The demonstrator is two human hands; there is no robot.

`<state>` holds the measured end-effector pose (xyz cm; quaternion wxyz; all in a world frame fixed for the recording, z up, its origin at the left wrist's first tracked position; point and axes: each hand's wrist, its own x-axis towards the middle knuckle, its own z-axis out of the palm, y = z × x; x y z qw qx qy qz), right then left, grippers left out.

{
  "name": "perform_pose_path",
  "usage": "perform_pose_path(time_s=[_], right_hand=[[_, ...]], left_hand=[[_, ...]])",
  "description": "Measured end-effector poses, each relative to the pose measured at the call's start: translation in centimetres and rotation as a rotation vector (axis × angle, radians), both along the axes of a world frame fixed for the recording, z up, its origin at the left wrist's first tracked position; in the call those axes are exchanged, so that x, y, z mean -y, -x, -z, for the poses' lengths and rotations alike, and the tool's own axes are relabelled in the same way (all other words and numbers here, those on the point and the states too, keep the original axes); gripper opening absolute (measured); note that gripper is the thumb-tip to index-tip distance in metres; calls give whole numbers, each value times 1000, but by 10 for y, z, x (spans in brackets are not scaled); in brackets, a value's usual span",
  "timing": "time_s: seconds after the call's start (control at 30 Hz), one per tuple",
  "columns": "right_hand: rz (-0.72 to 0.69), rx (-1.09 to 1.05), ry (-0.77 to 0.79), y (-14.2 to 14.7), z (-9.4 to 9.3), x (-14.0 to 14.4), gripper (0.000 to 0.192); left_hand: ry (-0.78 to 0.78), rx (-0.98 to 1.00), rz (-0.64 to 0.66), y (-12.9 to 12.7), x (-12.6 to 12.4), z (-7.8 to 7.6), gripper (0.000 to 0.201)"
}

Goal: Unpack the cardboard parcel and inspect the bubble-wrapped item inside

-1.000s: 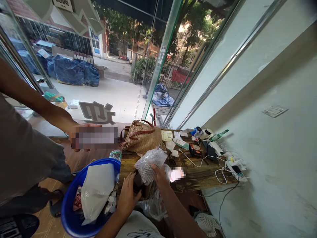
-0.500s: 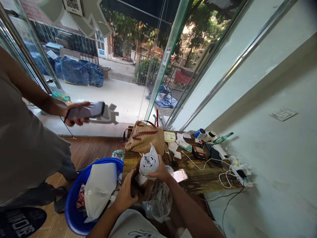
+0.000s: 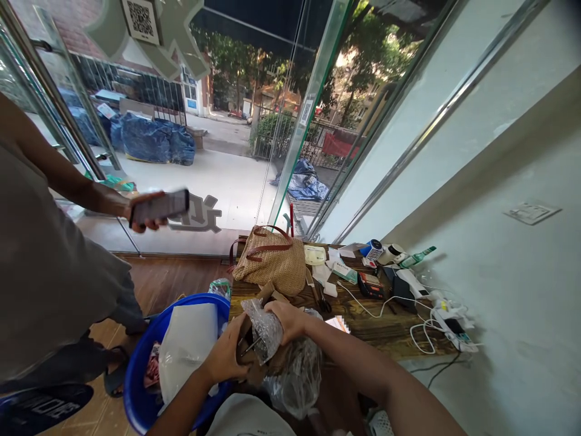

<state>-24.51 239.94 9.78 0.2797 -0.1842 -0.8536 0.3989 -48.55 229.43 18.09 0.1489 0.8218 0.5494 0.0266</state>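
Observation:
A motor wrapped in bubble wrap (image 3: 267, 333) is tilted in the mouth of a small open cardboard box (image 3: 271, 293), with a thin metal shaft poking out toward the left. My right hand (image 3: 288, 321) is closed over the wrapped motor from the right. On the box's left side, my left hand (image 3: 227, 354) grips the cardboard, fingers along the far edge and thumb near me. Crumpled clear plastic (image 3: 297, 378) bunches below my right wrist. My hands and the wrap cover much of the box.
A woven bag (image 3: 272, 266) stands on the wooden table (image 3: 363, 330) beyond the box. Scissors (image 3: 323, 301), cables, papers and a green bottle (image 3: 417, 257) lie rightward. A blue tub (image 3: 131, 369) is at left, where another person holds a phone (image 3: 161, 207).
My right hand has lowered the motor toward the box and turned it, so its round face no longer shows. The box flaps have come into view.

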Motion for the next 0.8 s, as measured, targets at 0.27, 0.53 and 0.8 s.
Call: perform_pose_path(time_s=[0.27, 0.53, 0.8], right_hand=[[138, 358, -238, 1, -15, -2, 92], [3, 323, -254, -4, 5, -20, 74], [64, 328, -379, 6, 15, -31, 35]], left_hand=[[-37, -89, 81, 1, -8, -1, 134], [-75, -73, 51, -3, -6, 5, 135], [-109, -116, 83, -1, -7, 6, 134]])
